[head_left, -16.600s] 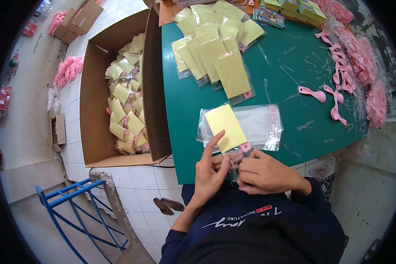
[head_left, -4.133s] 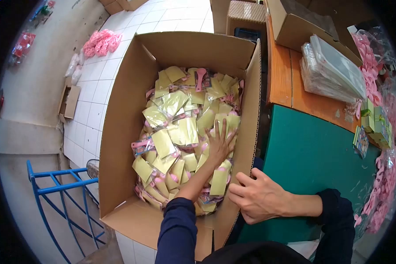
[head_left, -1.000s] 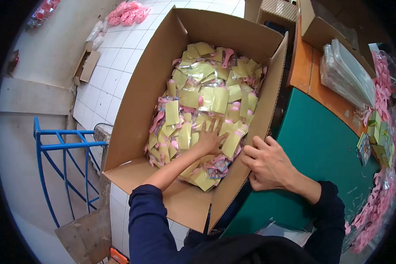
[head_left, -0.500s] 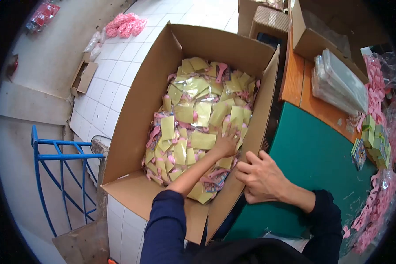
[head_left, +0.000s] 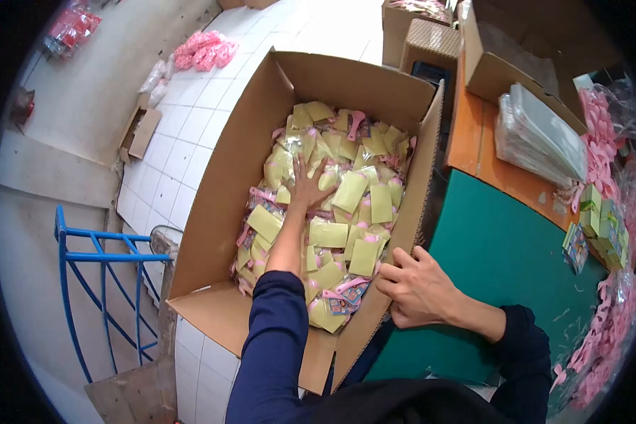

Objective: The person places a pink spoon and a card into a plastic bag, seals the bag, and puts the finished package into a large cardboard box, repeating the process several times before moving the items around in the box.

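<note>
A large open cardboard box is filled with small clear packets that hold yellow cards and pink, spoon-like plastic pieces. My left hand reaches into it and lies on the packets in the upper middle, fingers spread, gripping none of them. At the right wall of the box, my right hand has its fingers curled over the top edge. Near that hand, a packet with a patterned, colourful card shows among the others.
Right of the box stands a green-topped table; an orange-brown surface holds a stack of clear plastic bags. Pink pieces in plastic line the far right. A blue metal frame stands left, and a pink bundle lies on the tiles.
My left hand has moved from the right side of the packets up and left, and some packets have shifted. My right hand stays on the box edge.
</note>
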Available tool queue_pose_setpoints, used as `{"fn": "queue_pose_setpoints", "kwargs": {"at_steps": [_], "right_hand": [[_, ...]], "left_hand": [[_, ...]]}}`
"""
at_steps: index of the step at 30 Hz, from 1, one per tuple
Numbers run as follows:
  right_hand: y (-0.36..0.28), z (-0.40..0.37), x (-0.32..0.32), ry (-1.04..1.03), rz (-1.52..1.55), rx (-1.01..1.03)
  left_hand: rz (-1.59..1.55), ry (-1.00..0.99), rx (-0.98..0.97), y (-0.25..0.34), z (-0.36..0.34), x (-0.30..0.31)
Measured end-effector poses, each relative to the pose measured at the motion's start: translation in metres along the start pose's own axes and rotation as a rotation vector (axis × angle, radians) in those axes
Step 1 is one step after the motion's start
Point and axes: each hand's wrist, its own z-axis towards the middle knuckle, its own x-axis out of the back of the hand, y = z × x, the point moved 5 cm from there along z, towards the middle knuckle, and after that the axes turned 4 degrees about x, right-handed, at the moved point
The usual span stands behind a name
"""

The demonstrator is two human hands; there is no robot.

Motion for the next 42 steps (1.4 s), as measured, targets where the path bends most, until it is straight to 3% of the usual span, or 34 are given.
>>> {"fn": "queue_pose_setpoints", "kwargs": {"at_steps": [3, 4, 7, 8, 11, 12, 13, 14, 15, 16, 18, 21, 24, 26, 30, 33, 39, 40, 42], "right_hand": [[-0.002, 0.001, -0.002, 0.036, 0.014, -0.007], [-0.001, -0.001, -0.003, 0.046, 0.012, -0.007], [-0.001, -0.004, -0.005, 0.127, 0.005, 0.012], [-0.001, -0.004, -0.005, 0.154, -0.004, 0.023], [0.000, -0.006, -0.010, 0.250, 0.016, 0.054], [0.000, -0.005, -0.009, 0.204, 0.004, 0.016], [0.001, -0.009, -0.008, 0.299, 0.023, 0.063], [0.008, -0.012, -0.016, 0.387, 0.062, 0.062], [0.016, -0.014, -0.014, 0.387, 0.377, 0.056], [0.007, -0.028, 0.004, 0.554, 0.473, 0.107], [-0.007, -0.062, 0.029, 0.500, 0.470, 0.022], [-0.031, -0.136, 0.058, 0.373, 0.446, -0.112], [-0.058, -0.223, 0.076, 0.271, 0.387, -0.354], [-0.074, -0.282, 0.081, 0.348, 0.319, -0.549], [-0.114, -0.392, 0.069, 0.513, 0.053, -0.963], [-0.145, -0.445, 0.036, 0.490, 0.041, -1.274], [-0.144, -0.506, -0.015, 0.603, -0.344, -1.663], [-0.135, -0.507, -0.021, 0.738, -0.290, -1.616], [-0.123, -0.492, -0.011, 0.809, -0.152, -1.479]], "left_hand": [[-0.050, -0.048, -0.156, -0.010, -0.003, -0.012], [-0.168, 0.205, -0.398, -0.018, 0.007, -0.029], [0.052, -0.285, -0.134, 0.001, -0.009, 0.022], [0.113, -0.106, -0.118, 0.005, -0.017, 0.029], [0.203, -0.016, -0.069, 0.027, -0.053, 0.061], [0.114, -0.011, -0.218, 0.024, -0.055, 0.051], [0.069, -0.306, -0.281, 0.034, -0.073, 0.063], [0.070, -0.459, -0.402, 0.033, -0.083, 0.060], [0.163, -0.598, -0.435, 0.046, -0.110, 0.085], [0.217, -0.700, -0.426, 0.049, -0.124, 0.095], [0.185, -0.649, -0.435, 0.061, -0.160, 0.140], [-0.040, -0.257, -0.549, 0.076, -0.205, 0.191], [-0.161, -0.021, -0.753, 0.134, -0.267, 0.237], [-0.311, -0.039, -0.929, 0.177, -0.309, 0.245], [-0.124, -0.270, -1.261, 0.252, -0.380, 0.218], [0.051, -0.192, -1.422, 0.284, -0.419, 0.190], [0.007, -0.234, -1.322, 0.294, -0.446, 0.174], [0.001, -0.253, -1.273, 0.294, -0.454, 0.176], [0.048, -0.222, -1.246, 0.293, -0.467, 0.174]]}}
